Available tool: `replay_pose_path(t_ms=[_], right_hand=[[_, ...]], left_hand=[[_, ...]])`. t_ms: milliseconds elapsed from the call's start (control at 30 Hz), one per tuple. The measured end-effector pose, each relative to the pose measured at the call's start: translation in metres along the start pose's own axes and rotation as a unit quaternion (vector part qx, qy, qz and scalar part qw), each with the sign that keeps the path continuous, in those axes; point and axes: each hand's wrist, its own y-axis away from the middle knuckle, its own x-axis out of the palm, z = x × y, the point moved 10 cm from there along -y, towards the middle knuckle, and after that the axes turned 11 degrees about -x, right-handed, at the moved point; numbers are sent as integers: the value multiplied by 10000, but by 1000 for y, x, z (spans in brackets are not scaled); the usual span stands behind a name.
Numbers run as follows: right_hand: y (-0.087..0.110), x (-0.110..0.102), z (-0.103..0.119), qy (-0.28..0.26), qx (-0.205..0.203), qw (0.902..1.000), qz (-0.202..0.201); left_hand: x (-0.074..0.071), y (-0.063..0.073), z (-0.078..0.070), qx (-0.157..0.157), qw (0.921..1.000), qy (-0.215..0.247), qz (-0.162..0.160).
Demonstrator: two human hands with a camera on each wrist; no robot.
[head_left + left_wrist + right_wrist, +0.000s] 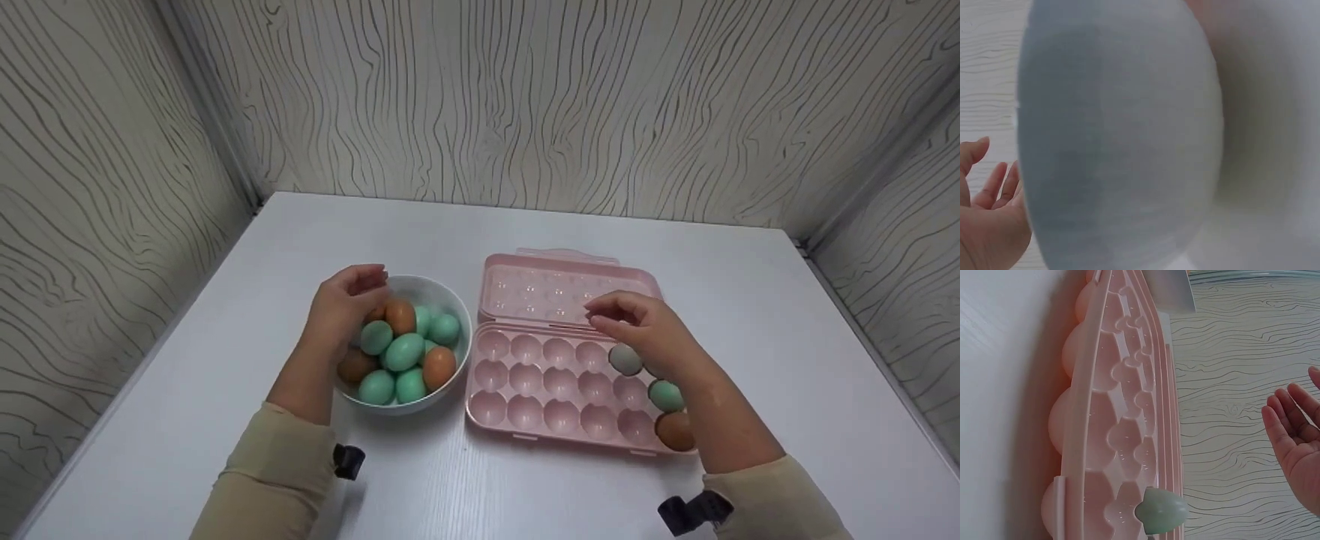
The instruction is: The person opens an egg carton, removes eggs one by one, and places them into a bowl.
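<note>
My left hand (pixel 341 304) hovers over the left rim of a white bowl (pixel 463 352) heaped with green and brown eggs. Its fingers are loosely bent with nothing between them, and in the left wrist view the bowl's side (pixel 1117 135) covers part of that hand. Above the hinge side of a pink egg carton (pixel 540 436), my right hand (pixel 649 330) is held with relaxed fingers and no egg in them. A pale egg (pixel 625 360), a green egg (pixel 666 395) and a brown egg (pixel 675 431) sit in cups at the carton's right end, which the right hand and forearm partly hide.
The carton's lid (pixel 570 289) lies folded back toward the far wall. Bowl and carton stand side by side on a white table (pixel 420 480). Patterned panels (pixel 487 105) enclose the table at the back and sides.
</note>
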Motion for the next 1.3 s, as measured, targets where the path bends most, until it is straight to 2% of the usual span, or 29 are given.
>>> replay_pose_path(t_ms=[133, 267, 500, 733, 900, 1067, 1300], right_hand=[[2, -10, -5, 171, 7, 9998, -124], [6, -20, -15, 204, 95, 9993, -291], [15, -33, -44, 426, 312, 9976, -448], [23, -32, -81, 862, 797, 9927, -293], [27, -29, -96, 1102, 942, 9893, -195], [29, -28, -104, 1400, 891, 9860, -139], [28, -22, -102, 1779, 734, 9810, 253]], left_hand=[[16, 8, -8, 164, 9996, 3, 242], [32, 17, -16, 417, 9981, -212, 410], [57, 30, -24, 675, 9954, -374, 563], [78, 35, -19, 689, 9924, -438, 920], [90, 39, -15, 756, 9887, -475, 1208], [100, 42, -11, 742, 9854, -509, 1445], [105, 42, -9, 744, 9834, -542, 1562]])
